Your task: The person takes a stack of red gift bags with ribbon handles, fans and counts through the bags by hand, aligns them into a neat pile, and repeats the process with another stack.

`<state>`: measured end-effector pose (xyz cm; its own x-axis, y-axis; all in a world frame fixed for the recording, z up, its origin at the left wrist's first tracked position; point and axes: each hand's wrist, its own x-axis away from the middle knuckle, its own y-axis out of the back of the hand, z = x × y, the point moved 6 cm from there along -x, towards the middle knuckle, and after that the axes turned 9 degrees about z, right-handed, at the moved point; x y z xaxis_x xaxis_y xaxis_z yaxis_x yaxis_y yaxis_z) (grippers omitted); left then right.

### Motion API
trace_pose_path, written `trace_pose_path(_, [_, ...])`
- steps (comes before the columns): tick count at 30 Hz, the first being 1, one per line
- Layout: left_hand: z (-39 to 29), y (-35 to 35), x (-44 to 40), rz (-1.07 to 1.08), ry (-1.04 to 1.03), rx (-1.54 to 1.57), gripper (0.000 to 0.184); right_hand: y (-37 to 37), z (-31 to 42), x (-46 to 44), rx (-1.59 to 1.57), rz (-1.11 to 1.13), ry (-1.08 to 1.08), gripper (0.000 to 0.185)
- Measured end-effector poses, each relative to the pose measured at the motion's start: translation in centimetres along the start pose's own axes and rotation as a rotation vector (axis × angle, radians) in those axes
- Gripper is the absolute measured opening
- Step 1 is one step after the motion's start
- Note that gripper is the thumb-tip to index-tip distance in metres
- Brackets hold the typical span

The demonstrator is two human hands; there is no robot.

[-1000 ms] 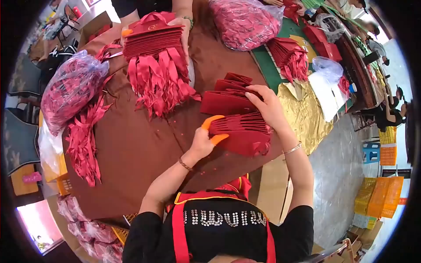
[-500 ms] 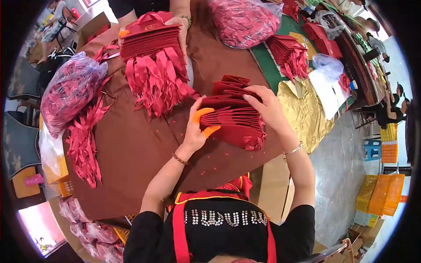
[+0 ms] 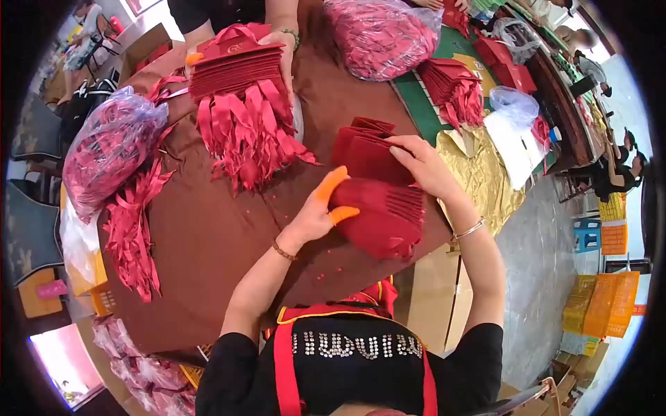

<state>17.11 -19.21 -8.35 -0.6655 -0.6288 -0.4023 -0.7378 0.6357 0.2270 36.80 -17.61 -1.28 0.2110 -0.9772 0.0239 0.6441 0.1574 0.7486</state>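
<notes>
A stack of dark red, stiff folded bags is between my two hands above the brown-covered table. Its near part is blurred. My left hand, with orange covers on two fingers, grips the stack's left edge, those fingers spaced along it. My right hand holds the far right side, fingers bent over the upper bags; its thumb is hidden. Across the table, another person's hand supports a second stack of red bags, with pink-red ribbons hanging from it.
Plastic-wrapped red ribbon bundles lie at the left and at the back. Loose ribbons hang near the left edge. Gold sheeting, a white sheet and more red bags lie to the right.
The near part of my stack has swung down toward me, opening a wider gap from the upper bags. My left hand has shifted slightly right with it; the other person's stack stays nearly still.
</notes>
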Motion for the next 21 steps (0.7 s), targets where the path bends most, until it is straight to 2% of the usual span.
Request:
trace_pose_path(1, [0.2,0.0,-0.5,0.004,-0.004,0.002,0.088,0.0,0.0,0.1,0.002,-0.005,-0.003,0.027])
trace_pose_path(3, [1.3,0.4,-1.7,-0.053,0.009,0.417,0.087,0.0,0.0,0.2,-0.033,-0.027,-0.007,0.026])
trace_pose_path(5, [1.3,0.5,-2.4,-0.068,0.019,0.457,0.085,0.1,0.1,0.2,-0.036,-0.02,0.001,0.026])
trace_pose_path(7, [2.3,0.1,-2.7,-0.041,0.119,0.394,0.087,0.0,0.3,0.2,0.005,0.03,0.023,0.025])
trace_pose_path(10, [2.7,-0.3,-3.3,-0.161,0.047,0.493,0.083,0.0,0.5,0.4,-0.052,0.02,-0.008,0.023])
trace_pose_path(13, [2.7,-0.8,-3.7,-0.191,0.025,0.571,0.078,-0.3,0.1,0.7,-0.017,0.002,-0.016,0.022])
trace_pose_path(17, [2.8,-0.8,-3.5,-0.234,0.063,0.444,0.076,-0.5,0.1,0.7,-0.003,-0.035,0.007,0.021])
trace_pose_path(19, [3.3,-0.3,-3.1,-0.251,0.072,0.057,0.08,-0.4,0.0,0.8,-0.003,-0.052,0.002,0.021])
trace_pose_path(21, [3.6,-0.6,-2.7,-0.277,0.027,0.049,0.079,-0.4,0.2,0.8,0.007,-0.061,0.008,0.021])
